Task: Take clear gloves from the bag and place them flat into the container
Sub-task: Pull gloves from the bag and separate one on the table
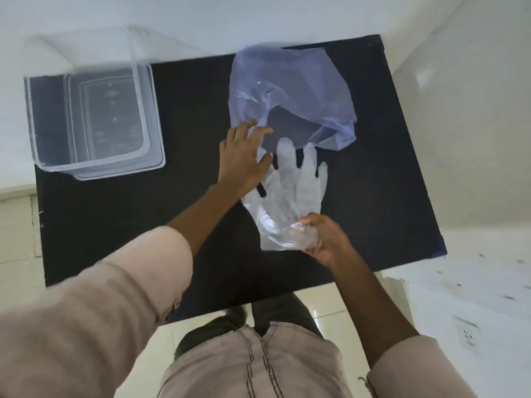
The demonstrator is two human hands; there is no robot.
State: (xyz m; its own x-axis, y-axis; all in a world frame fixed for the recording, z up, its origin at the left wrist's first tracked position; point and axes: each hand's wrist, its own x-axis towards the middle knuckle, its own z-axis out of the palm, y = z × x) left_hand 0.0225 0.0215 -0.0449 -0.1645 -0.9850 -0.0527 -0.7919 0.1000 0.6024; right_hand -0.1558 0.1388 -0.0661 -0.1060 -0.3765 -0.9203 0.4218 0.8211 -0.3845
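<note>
My right hand (pixel 321 239) grip pinches the clear glove (pixel 290 193) cuff; glove lies flat on the dark surface (pixel 186 110), just below the bag (pixel 290 93). Left hand (pixel 244 156), fingers spread, presses the bag mouth. Container (pixel 92 119) well left of bag.

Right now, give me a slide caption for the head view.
Right hand pinches a clear glove's cuff while the left hand rests at the bag mouth; the container sits empty.
</note>
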